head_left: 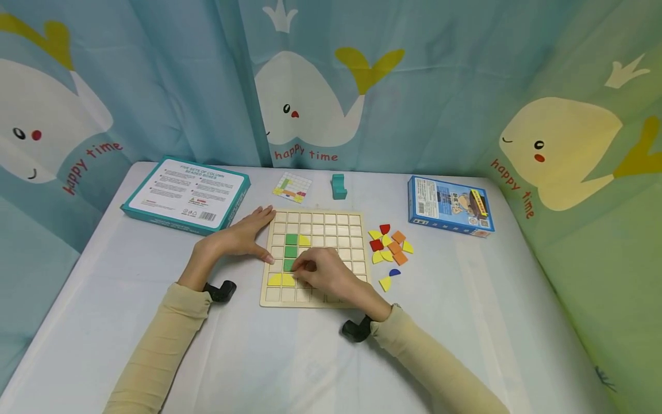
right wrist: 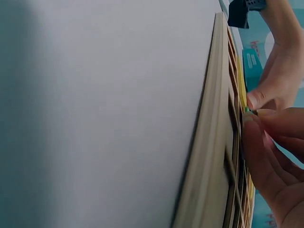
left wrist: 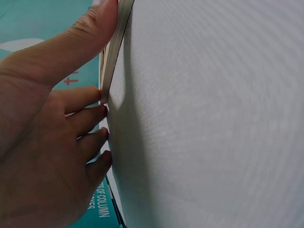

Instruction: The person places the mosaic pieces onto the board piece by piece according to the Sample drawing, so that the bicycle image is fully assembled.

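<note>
A wooden grid board [head_left: 337, 219] lies on the table. Along its left edge rests my left hand [head_left: 247, 234], thumb and fingers spread; in the left wrist view, the thumb touches the board's side [left wrist: 112, 66]. My right hand [head_left: 328, 273] is over the board, pinching a small green tile [right wrist: 247, 109] between thumb and fingertip, at the lowest spot of a green column. Two more green squares, an upper tile [head_left: 291, 239] and a middle tile [head_left: 291, 252], sit above it. A yellow quarter piece [head_left: 304, 240] and two lower yellow pieces [head_left: 274, 279] occupy other cells. The right hand covers several cells.
Right of the board lie loose yellow, red and orange pieces [head_left: 397, 248], with a blue half-round piece [head_left: 395, 272] nearer. Behind stand a pattern card [head_left: 292, 187] and a teal block [head_left: 338, 187]. A teal-edged box [head_left: 186, 192] is left, a blue box [head_left: 450, 205] right.
</note>
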Motion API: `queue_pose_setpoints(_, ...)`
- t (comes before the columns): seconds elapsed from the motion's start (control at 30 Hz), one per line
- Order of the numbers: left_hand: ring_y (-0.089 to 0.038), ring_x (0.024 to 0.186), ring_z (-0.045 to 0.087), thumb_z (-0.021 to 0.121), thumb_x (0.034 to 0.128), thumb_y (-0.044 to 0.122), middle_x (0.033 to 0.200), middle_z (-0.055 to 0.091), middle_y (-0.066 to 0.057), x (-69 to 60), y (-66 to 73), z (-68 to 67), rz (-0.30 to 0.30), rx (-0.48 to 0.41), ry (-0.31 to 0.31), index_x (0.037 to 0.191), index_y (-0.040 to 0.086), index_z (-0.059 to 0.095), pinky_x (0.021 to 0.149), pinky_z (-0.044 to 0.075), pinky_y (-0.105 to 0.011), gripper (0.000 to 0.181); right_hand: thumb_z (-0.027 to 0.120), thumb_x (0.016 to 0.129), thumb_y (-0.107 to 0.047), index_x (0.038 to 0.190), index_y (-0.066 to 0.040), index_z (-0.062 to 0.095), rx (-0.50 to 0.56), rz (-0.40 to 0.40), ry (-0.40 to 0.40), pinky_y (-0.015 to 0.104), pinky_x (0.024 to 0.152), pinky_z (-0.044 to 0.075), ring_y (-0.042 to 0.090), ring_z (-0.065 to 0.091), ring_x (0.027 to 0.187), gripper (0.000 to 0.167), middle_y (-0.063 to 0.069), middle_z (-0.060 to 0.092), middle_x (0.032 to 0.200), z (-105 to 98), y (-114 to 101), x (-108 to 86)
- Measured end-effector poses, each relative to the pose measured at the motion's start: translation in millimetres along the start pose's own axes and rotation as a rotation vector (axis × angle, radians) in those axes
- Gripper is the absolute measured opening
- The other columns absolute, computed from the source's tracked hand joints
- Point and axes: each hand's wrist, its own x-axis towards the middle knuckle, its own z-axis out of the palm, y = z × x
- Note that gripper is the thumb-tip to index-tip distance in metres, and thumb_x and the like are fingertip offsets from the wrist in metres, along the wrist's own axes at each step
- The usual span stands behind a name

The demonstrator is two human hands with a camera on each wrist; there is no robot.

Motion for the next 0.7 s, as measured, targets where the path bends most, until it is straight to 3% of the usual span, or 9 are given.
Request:
queue_pose_setpoints(0.2,-0.04,0.16,-0.004,0.089,0.0793,0.041,0.173,0.003,-0.017,1.5,-0.6,1.2,-0.003,0.002,0.0,0.164,0.0,0.014,0.129,0.006,-0.06,0.12,0.076,0.092,-0.005,0.097,-0.005,0.08,-0.008,0.002,0.055,0.016,0.068,0.053,0.007,0.062,0.075,0.007,0.003,0.076,0.092,-9,10,-13.5)
queue_pose_setpoints(0.7,-0.038,0.16,-0.005,0.089,0.0796,0.037,0.174,0.003,-0.015,0.8,1.1,0.6,-0.012,-0.003,-0.005,0.165,0.001,0.012,0.13,0.005,-0.059,0.12,0.077,0.09,-0.006,0.1,-0.007,0.08,-0.023,0.029,0.106,0.02,0.063,0.053,0.008,0.059,0.072,0.01,-0.001,0.072,0.086,-38,29,-54.2)
